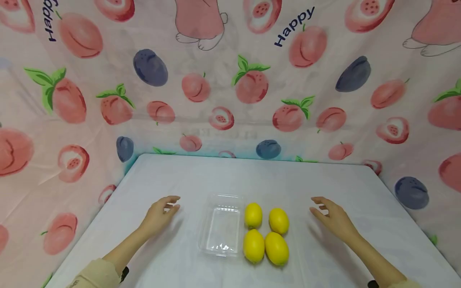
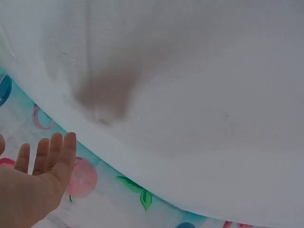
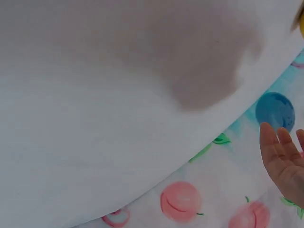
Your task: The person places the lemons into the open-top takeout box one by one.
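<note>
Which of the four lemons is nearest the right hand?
The back-right lemon: right column, row farther from the camera. The front-right lemon, back-left lemon and front-left lemon all sit farther from the right hand.

Four lemons (image 1: 253, 246) and one plastic container (image 1: 224, 228) are resting on one tabletop (image 1: 194, 176), while two hands (image 1: 158, 216), two sleeves (image 1: 99, 274) and two black wrist pieces (image 1: 124, 274) are showing.

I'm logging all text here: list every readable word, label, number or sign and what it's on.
"Happy": fruit-print cloth, upper right of centre, slanted.
"Happy": same cloth, upper left, sideways, cut at the top edge.
Faint marks low on that cloth: too blurred to read.
Print on left sleeve: too small to read.
Lemons, clear plastic container: no text visible.
</note>
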`<move>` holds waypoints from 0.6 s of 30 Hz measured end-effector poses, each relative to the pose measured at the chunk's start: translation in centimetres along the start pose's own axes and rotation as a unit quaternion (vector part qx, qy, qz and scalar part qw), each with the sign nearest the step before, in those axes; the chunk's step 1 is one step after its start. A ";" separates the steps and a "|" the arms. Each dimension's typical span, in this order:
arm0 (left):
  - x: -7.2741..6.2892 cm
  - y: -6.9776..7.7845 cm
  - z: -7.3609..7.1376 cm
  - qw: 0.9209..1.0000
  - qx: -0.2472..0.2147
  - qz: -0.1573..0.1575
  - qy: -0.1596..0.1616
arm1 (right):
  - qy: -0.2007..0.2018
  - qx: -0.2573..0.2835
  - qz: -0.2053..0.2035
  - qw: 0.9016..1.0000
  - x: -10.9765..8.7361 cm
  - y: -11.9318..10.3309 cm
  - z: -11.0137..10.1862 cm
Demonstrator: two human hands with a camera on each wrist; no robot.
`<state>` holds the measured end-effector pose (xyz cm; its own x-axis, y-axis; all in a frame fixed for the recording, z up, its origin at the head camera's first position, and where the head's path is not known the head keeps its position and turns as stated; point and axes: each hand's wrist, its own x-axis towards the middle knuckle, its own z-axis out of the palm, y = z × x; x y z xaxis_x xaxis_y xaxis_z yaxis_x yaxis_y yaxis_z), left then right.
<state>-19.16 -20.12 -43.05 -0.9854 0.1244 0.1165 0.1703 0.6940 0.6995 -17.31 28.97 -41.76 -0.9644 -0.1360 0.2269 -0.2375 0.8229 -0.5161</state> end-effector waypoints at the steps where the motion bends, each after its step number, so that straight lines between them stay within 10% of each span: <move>1: 0.0 0.2 0.0 1.000 -0.014 -0.007 0.000 | -0.001 0.009 0.006 1.000 0.0 -0.2 -0.1; 18: -0.9 2.8 1.0 0.976 -0.168 -0.112 -0.079 | -0.038 0.113 0.076 0.990 0.9 -2.8 -0.1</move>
<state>-17.83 -17.59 -41.94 -0.9799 0.1216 -0.1579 -0.0879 0.4470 0.8902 -17.47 26.60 -39.99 -0.9949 -0.0692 0.0737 -0.1011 0.6936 -0.7132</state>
